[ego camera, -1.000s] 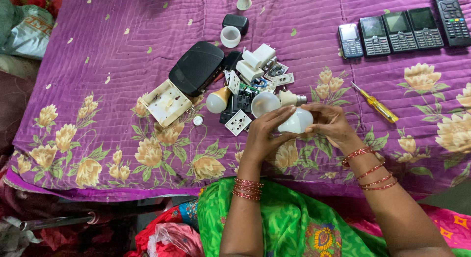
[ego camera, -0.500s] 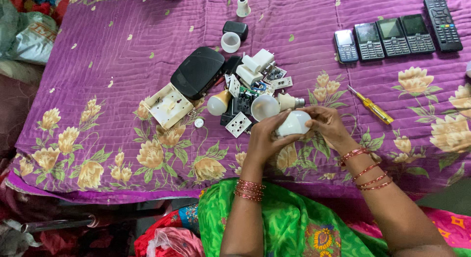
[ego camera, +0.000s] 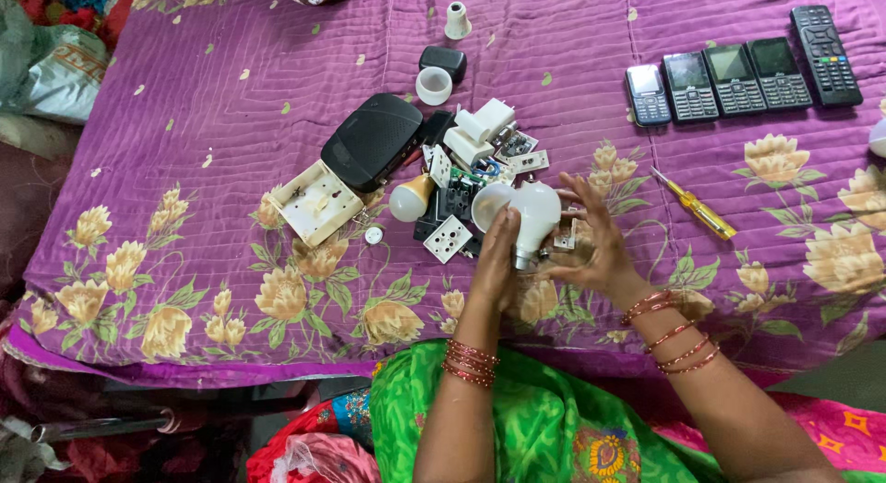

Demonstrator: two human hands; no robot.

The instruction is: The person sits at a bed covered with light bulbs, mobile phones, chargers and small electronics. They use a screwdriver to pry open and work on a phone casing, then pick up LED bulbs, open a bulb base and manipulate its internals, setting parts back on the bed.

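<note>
Both hands are together over the purple cloth (ego camera: 231,105) with yellow flowers on it. The left hand (ego camera: 498,262) and the right hand (ego camera: 600,252) are closed around a white light bulb (ego camera: 535,215), one on each side. The bulb is held just above the cloth, round end up and away from the person, its narrow end down between the palms.

Just past the bulb lies a heap of small parts: white plug blocks (ego camera: 480,132), a white socket plate (ego camera: 448,238) with holes, a little bulb with an orange neck (ego camera: 411,197), and a black flat box (ego camera: 369,142). A cream open box (ego camera: 318,202) lies to the left of the heap. Farther up are a small white cup (ego camera: 434,84), a small black box (ego camera: 443,60) and a white bulb holder (ego camera: 457,22).

On the right is a yellow screwdriver (ego camera: 697,206). At the top right four small phones (ego camera: 715,77) lie in a row beside a black remote (ego camera: 826,54).

The person wears green cloth (ego camera: 517,409) and red bangles (ego camera: 471,358). Bags and cloth lie at the left edge of the bed
</note>
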